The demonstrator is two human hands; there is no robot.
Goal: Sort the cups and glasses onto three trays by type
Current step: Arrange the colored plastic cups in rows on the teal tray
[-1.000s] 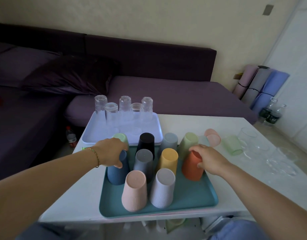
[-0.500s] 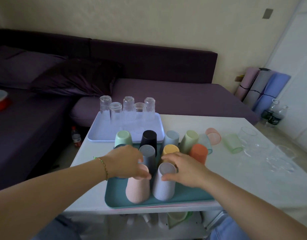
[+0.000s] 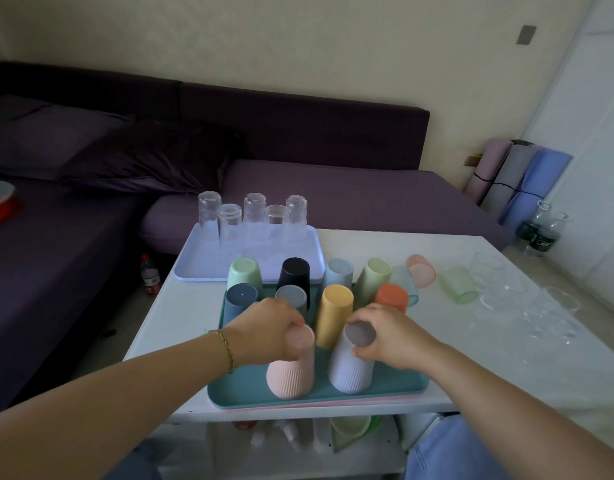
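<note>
Several upside-down ribbed plastic cups stand on a teal tray (image 3: 250, 393) at the table's near edge. My left hand (image 3: 269, 332) grips the top of the pink cup (image 3: 293, 372) at the front. My right hand (image 3: 390, 336) grips the top of the lavender cup (image 3: 348, 370) beside it, which tilts. A thin pink tray (image 3: 333, 406) shows under the teal one. Behind, a lilac tray (image 3: 194, 265) carries several upturned tall glasses (image 3: 253, 216). Translucent cups (image 3: 458, 284) lie on their sides to the right, beside short clear glasses (image 3: 541, 306).
The white table (image 3: 489, 368) ends just before me, with a shelf of items below. A purple sofa (image 3: 333, 195) runs behind and to the left. Rolled mats (image 3: 520, 181) and bottles (image 3: 541, 233) stand at the right wall. A red bottle (image 3: 150, 275) is on the floor.
Both hands came from the back cups, blue and orange, to the two front cups. The lavender cup now tilts under my right hand.
</note>
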